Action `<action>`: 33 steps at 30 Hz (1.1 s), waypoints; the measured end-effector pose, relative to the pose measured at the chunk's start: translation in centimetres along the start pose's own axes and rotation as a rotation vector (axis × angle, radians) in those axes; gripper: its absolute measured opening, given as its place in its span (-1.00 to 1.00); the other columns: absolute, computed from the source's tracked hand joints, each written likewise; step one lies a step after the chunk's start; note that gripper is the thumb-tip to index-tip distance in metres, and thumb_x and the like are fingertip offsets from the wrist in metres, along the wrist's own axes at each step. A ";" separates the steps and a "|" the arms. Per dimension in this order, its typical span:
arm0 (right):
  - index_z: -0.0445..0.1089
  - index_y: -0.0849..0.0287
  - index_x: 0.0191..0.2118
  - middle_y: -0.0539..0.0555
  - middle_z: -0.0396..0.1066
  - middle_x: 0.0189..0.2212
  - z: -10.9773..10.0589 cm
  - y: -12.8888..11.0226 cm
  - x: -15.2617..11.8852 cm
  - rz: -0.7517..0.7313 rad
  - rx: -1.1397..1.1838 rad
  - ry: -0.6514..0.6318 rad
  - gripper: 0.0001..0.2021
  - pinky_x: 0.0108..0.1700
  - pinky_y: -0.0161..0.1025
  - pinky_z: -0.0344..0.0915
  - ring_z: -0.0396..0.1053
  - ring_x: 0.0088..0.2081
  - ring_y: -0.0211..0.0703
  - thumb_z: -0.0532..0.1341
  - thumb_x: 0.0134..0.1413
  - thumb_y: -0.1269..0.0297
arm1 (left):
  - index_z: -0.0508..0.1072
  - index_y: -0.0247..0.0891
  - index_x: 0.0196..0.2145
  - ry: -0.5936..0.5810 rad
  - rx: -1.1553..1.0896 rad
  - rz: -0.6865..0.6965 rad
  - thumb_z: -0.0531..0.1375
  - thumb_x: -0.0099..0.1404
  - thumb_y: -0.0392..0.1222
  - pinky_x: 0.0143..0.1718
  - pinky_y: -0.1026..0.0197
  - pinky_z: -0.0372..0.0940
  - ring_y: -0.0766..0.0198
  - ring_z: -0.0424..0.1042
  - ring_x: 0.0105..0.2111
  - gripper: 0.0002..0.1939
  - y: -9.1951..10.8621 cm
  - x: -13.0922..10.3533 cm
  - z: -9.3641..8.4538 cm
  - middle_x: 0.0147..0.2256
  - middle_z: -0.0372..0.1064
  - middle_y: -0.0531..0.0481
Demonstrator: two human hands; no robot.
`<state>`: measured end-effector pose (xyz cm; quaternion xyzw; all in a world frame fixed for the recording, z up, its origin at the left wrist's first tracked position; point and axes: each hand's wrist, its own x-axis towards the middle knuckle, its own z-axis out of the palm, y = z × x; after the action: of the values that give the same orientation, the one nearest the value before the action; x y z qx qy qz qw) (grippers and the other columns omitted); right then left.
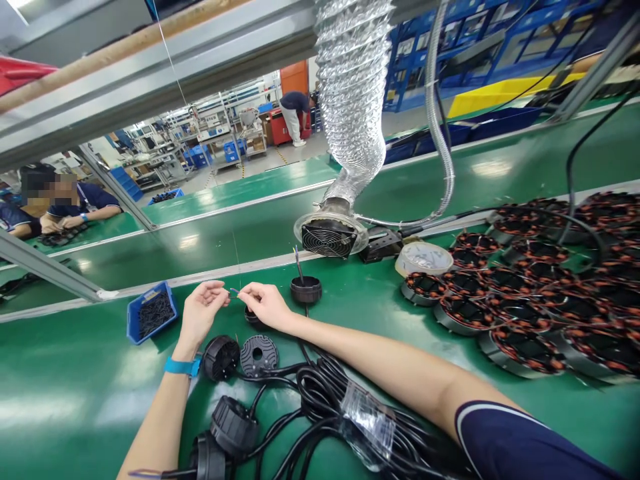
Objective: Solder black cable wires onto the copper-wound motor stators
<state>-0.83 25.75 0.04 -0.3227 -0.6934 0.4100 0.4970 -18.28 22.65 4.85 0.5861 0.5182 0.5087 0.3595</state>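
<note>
My left hand [204,308] and my right hand [265,305] meet above the green bench, each with thumb and finger pinched. Between the fingertips shows a short, thin bluish wire [234,291]; its far ends are hidden in the fingers. Under my right hand a black round cap is partly covered. Just right of it stands another black cap [306,291] with thin wires [299,263] sticking up. Below the hands lie a black round housing [221,357] and a ribbed black disc [259,355] with a centre hole.
A blue bin [153,313] of small black pieces sits left. Bundled black cables [325,393] and more housings [233,425] lie in front. Several copper-wound stators [520,310] fill the right. A fan [327,239] on a foil duct [353,87] hangs behind. Co-workers are farther back.
</note>
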 end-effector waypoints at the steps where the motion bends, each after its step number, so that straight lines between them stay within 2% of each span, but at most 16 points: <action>1: 0.48 0.22 -0.33 -0.05 0.37 -0.61 0.0 0.0 0.0 -0.004 -0.011 -0.002 -0.79 -0.45 -0.36 0.12 0.26 -0.56 -0.30 0.18 0.21 0.22 | 0.42 -0.30 -0.13 0.025 -0.023 0.025 0.37 0.12 -0.07 -0.24 0.18 0.41 0.27 0.49 -0.38 -0.59 0.0 0.0 0.0 -0.37 0.49 -0.02; 9: 0.51 0.21 -0.32 -0.04 0.41 -0.56 0.0 -0.1 0.0 -0.019 -0.072 0.001 -0.80 -0.44 -0.36 0.10 0.26 -0.53 -0.30 0.18 0.22 0.24 | 0.39 -0.29 -0.08 0.087 -0.002 0.101 0.35 0.15 -0.08 -0.19 0.16 0.39 0.25 0.48 -0.32 -0.57 0.7 -0.4 0.3 -0.32 0.49 -0.04; 20: 0.52 0.21 -0.33 -0.04 0.41 -0.57 0.0 0.0 0.1 -0.019 -0.085 -0.006 -0.79 -0.44 -0.37 0.11 0.26 -0.52 -0.29 0.18 0.22 0.24 | 0.39 -0.28 -0.07 0.033 0.037 0.107 0.34 0.16 -0.06 -0.19 0.15 0.39 0.25 0.48 -0.33 -0.57 0.5 -0.3 0.1 -0.32 0.48 -0.04; 26: 0.52 0.20 -0.33 -0.04 0.42 -0.56 0.1 0.1 0.1 -0.021 -0.090 -0.002 -0.79 -0.44 -0.36 0.10 0.26 -0.52 -0.30 0.19 0.21 0.24 | 0.39 -0.28 -0.07 0.061 0.042 0.103 0.34 0.16 -0.08 -0.15 0.15 0.39 0.24 0.48 -0.29 -0.58 0.7 -0.2 0.0 -0.28 0.49 -0.06; 33: 0.53 0.21 -0.32 -0.03 0.42 -0.55 0.0 0.1 0.1 -0.018 -0.084 -0.012 -0.80 -0.44 -0.36 0.11 0.26 -0.51 -0.28 0.19 0.21 0.25 | 0.40 -0.27 -0.08 0.041 0.044 0.104 0.35 0.14 -0.07 -0.16 0.14 0.39 0.22 0.49 -0.27 -0.57 0.8 -0.2 0.1 -0.27 0.49 -0.07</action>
<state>-0.89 25.88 0.02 -0.3345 -0.7159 0.3779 0.4825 -17.97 22.25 5.56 0.6094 0.5055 0.5269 0.3089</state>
